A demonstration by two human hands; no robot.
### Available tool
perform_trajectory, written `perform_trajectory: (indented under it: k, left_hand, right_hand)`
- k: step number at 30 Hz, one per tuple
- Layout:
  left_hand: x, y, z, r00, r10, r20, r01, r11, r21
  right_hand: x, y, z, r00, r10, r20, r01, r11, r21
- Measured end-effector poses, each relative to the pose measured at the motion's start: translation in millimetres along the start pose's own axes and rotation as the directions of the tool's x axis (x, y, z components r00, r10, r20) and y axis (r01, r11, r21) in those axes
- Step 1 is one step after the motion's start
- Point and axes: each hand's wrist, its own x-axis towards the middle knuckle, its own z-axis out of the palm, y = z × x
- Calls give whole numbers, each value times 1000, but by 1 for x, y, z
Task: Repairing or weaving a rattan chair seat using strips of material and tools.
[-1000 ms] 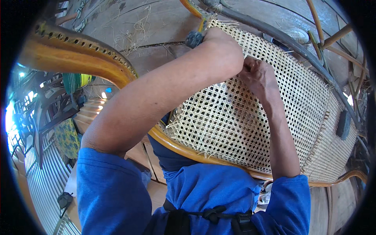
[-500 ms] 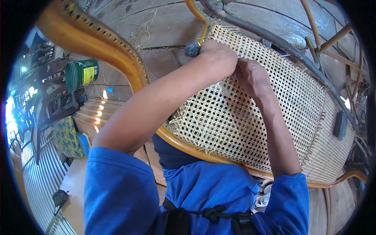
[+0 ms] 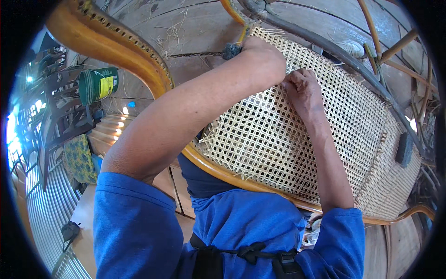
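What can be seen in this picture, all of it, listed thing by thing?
woven cane panel: one, pale straw, open lattice, centre, stretched over the frame.
wooden frame: one, orange-brown, curved; runs from upper left down under the panel to lower right.
small dark tool: one, grey-black, at the panel's top edge, beside the left hand.
dark block: one, grey, on the panel at right.
can: one, green with yellow label, on its side, left.
patterned cushion: one, green-yellow, far left.
plank floor: grey-brown, above.
left hand: closed, at the panel's top.
right hand: fingers pinched on the weave.
sleeves: two, blue.
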Motion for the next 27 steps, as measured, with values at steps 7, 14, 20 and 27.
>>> perform_trajectory:
  k: [7,14,20,27]
  left_hand:
    - [12,14,-7,992,59,113,-81,976,203]
    - [13,19,-5,984,83,157,-99,990,97]
    - [7,13,3,993,25,115,-24,1000,-14]
    - [14,-12,28,1000,23,4,-21,980,-196]
  right_hand:
    - [-4,3,-2,1000,8,-25,-5,993,114]
    - [-2,9,-4,999,-16,30,12,990,137]
    - [2,9,-2,998,-1,59,-6,993,122]
    - [3,-1,11,997,-49,-61,48,999,-15]
